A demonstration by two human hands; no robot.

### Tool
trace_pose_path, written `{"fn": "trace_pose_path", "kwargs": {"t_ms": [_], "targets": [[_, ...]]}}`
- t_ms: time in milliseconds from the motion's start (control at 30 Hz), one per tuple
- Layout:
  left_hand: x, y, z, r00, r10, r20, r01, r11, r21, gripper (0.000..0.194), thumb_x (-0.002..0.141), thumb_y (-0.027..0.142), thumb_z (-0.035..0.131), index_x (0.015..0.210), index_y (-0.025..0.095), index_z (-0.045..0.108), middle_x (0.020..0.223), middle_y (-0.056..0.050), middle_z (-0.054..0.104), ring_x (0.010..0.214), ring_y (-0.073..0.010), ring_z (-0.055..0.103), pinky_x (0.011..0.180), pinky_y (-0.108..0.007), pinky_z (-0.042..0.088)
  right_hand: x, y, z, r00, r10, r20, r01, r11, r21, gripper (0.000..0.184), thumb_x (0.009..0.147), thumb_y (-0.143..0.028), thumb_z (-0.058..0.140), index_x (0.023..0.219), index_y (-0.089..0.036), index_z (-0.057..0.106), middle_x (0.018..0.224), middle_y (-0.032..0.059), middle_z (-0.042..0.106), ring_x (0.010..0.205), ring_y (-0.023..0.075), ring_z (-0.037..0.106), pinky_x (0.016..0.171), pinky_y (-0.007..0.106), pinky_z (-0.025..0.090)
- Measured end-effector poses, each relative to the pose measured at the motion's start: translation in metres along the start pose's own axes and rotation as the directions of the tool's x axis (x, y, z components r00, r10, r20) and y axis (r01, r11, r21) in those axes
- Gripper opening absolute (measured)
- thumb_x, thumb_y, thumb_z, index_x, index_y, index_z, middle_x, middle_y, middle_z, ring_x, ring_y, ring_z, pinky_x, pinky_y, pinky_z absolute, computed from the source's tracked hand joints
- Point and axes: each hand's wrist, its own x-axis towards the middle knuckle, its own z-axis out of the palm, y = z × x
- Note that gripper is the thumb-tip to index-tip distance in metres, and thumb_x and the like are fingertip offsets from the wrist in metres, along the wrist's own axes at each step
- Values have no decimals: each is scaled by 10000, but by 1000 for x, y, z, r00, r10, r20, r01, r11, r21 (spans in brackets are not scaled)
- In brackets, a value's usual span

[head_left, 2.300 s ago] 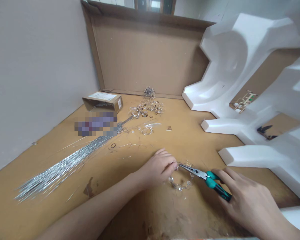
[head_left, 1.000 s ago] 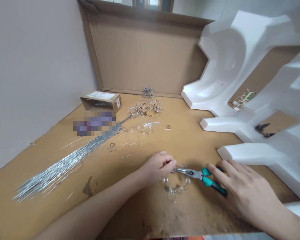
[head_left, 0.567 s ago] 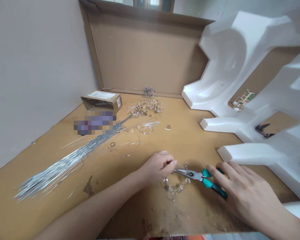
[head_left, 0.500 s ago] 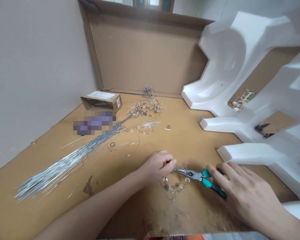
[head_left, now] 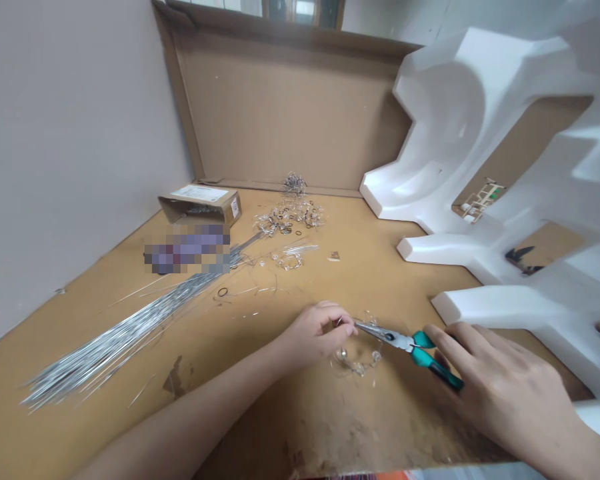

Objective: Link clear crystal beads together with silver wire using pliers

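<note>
My right hand [head_left: 500, 377] is wrapped round the teal handles of long-nose pliers [head_left: 395, 339]. Their jaw tips meet the fingertips of my left hand [head_left: 325, 333]. Thumb and fingers of that hand are pinched on one end of a beaded wire loop [head_left: 360, 367], a thin wire ring strung with clear beads. The loop hangs below the jaws, just over the tabletop. What exactly lies between the jaw tips is too small to make out.
On the left lies a long bundle of straight silver wires [head_left: 145, 317], near a small cardboard box [head_left: 205, 203]. Several beaded wire pieces [head_left: 290, 217] and dark rings are heaped towards the back. White foam packing [head_left: 440, 133] stands along the right, a large cardboard panel [head_left: 290, 107] behind.
The pliers have shifted slightly right and tilt more downward towards my right hand. The beaded loop has swung up and to the right. My left hand stays nearly in place.
</note>
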Motion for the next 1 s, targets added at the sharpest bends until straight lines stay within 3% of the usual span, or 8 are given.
{"fn": "trace_pose_path", "kwargs": {"t_ms": [167,400,667,1000], "targets": [[2,0,0,999,-18,28,20,996,-84,258,825,287,425,802,156,645,802,-26,582,757,-132,526,675,-218,403,-6,-2,4,999,39,20,-38,998,-43,253,710,-224,455,941,-215,559,728,28,580,578,164,507,526,277,299],[1,3,-1,1000,-18,3,18,999,-36,248,805,243,433,705,154,641,724,-23,556,763,-140,511,682,-216,397,-5,2,6,998,6,63,-5,1000,-16,281,725,-272,478,990,-210,548,792,53,572,670,199,518,567,297,333],[1,-1,-1,998,-49,46,54,993,-103,249,811,253,423,735,154,638,760,-5,544,701,-107,512,642,-190,398,-2,1,4,1000,2,24,-2,1000,4,237,785,-318,445,960,-208,563,742,42,564,624,174,510,562,286,331],[1,2,-2,993,-82,85,93,987,-134,261,810,280,416,729,145,624,747,-5,547,670,-103,502,616,-190,400,-1,-1,-1,999,-22,32,19,997,72,216,758,-341,492,912,-202,551,708,29,566,566,159,530,536,275,340]]}}
